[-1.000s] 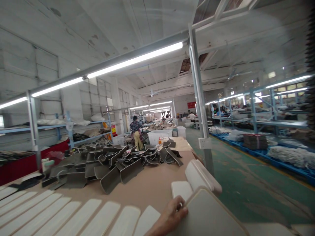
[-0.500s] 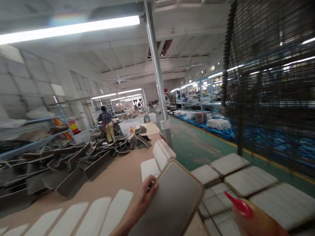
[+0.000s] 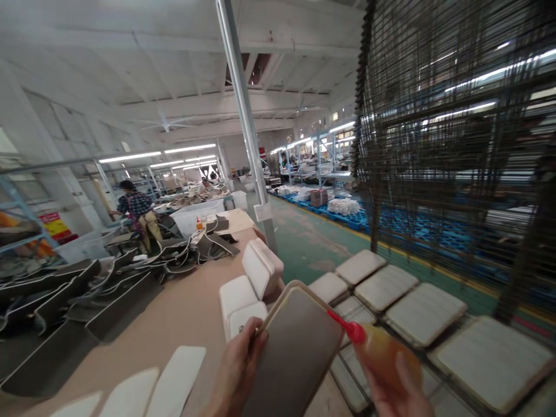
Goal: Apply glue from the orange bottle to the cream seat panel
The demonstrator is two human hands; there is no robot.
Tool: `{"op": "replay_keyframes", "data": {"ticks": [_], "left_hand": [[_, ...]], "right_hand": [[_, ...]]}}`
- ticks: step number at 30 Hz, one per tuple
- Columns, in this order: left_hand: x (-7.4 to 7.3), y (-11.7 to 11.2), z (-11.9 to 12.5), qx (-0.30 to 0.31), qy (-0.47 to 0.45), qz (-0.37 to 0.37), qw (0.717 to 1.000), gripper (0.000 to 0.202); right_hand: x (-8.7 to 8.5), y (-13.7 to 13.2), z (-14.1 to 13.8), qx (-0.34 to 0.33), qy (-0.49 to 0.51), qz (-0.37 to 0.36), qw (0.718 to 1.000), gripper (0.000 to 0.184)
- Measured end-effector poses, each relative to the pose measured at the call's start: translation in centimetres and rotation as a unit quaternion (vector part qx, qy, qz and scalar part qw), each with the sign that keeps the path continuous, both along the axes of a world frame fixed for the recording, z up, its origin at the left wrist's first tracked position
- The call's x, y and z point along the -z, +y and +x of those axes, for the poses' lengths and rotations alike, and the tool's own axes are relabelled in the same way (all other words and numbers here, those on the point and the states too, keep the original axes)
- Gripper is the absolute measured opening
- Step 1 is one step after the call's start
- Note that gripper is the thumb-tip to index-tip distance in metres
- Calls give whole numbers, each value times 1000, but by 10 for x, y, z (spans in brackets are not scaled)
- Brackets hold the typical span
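And here's the left hand (image 3: 241,359), its fingers closed on the rim of a grey-faced panel (image 3: 299,353), pinching it around the panel's 10 o'clock. The panel is at 6 o'clock in view, tilted, up off the surface (image 3: 191,313). In from 5 o'clock comes the right hand (image 3: 399,385), fingers wrapped round an amber bottle (image 3: 384,347), its red nozzle (image 3: 354,332) aimed at the panel's edge near 1 o'clock. Touching, or just short? Can't quite tell from here!

Good work at this point, I'd judge, means a firm left pinch so the panel doesn't swing, the nozzle tip right along the rim rather than wandering over the face, and a light, even squeeze. Those left fingers sit well placed, clear of the tip. Watch the room, too: white pads (image 3: 258,269) stand close at 11 o'clock from the panel, more pale panels (image 3: 425,313) at 2 to 3.
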State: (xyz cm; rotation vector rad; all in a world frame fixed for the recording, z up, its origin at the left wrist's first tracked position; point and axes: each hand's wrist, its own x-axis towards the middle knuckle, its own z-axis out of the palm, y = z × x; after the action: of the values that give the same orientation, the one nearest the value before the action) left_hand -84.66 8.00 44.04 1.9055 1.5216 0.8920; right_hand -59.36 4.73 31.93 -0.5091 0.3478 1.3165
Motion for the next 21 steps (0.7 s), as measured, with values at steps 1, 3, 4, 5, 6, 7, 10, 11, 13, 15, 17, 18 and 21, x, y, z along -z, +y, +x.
{"op": "replay_keyframes", "data": {"ticks": [1,3,4,5,6,7,10,11,13,15,17,18,21], "left_hand": [[0,1,-1,0,-2,5,1000,24],[-1,1,-3,2,-1,10,1000,23],[-2,1,-3,4,4,8,1000,23],[-5,1,-4,7,10,4,1000,23],[-8,0,-4,10,17,-1,1000,22],[-11,0,-3,14,24,-6,1000,22],[-17,-2,-3,25,37,-17,999,22],[-17,-3,-3,28,40,-18,999,22],[-17,-3,-4,27,44,-18,999,22],[-15,-2,-6,13,41,-13,999,22],[-13,-1,-8,8,41,-9,999,22],[-13,-1,-9,8,41,-7,999,22],[-13,-1,-13,17,47,-5,999,22]], "right_hand": [[1,2,-1,8,18,-1,1000,65],[5,6,-4,20,15,-1,1000,63],[6,8,-5,21,10,-1,1000,63],[8,9,-6,22,4,-1,1000,63],[9,10,-7,22,-2,1,1000,63],[9,11,-8,23,-9,0,1000,64],[8,14,-11,21,-25,2,999,67],[7,15,-12,18,-28,0,999,68],[4,16,-15,14,-31,-2,999,68],[0,17,-18,18,-33,-7,999,68],[-4,19,-21,24,-38,-9,999,67],[-5,20,-23,27,-41,-9,999,67],[-7,22,-28,45,-51,-9,998,64]]}}
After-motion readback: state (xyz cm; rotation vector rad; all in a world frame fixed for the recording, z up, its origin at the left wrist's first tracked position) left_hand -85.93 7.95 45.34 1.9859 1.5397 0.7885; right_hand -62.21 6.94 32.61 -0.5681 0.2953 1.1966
